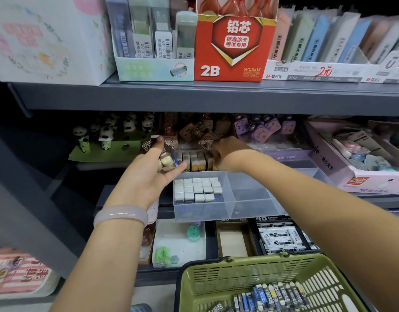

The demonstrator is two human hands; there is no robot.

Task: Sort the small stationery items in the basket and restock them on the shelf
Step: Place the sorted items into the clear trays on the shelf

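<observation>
The shelf (207, 95) is crowded on every tier, and that is where I'd expect trouble: there is little spare room around the row of erasers (197, 161) standing at the back of the middle level. The green basket (239, 273) sits low in front with a heap of 2B erasers (275, 293) waiting in it, so most of the sorting looks undone. Just before the row, a clear divided tray (227, 208) juts over the shelf edge; a knock from either forearm could tip it and spill its white blocks (197, 190).

The left hand (149, 174) lies palm up, fingers curled round a loose bundle of wrapped erasers (162, 156). Stacked like that, one could slide off the palm and drop behind the tray.

The right hand (225, 152) reaches into the row, knuckles toward me; whether it pinches anything I cannot tell. Pushing in blind, it might topple the upright pieces beside it.
</observation>
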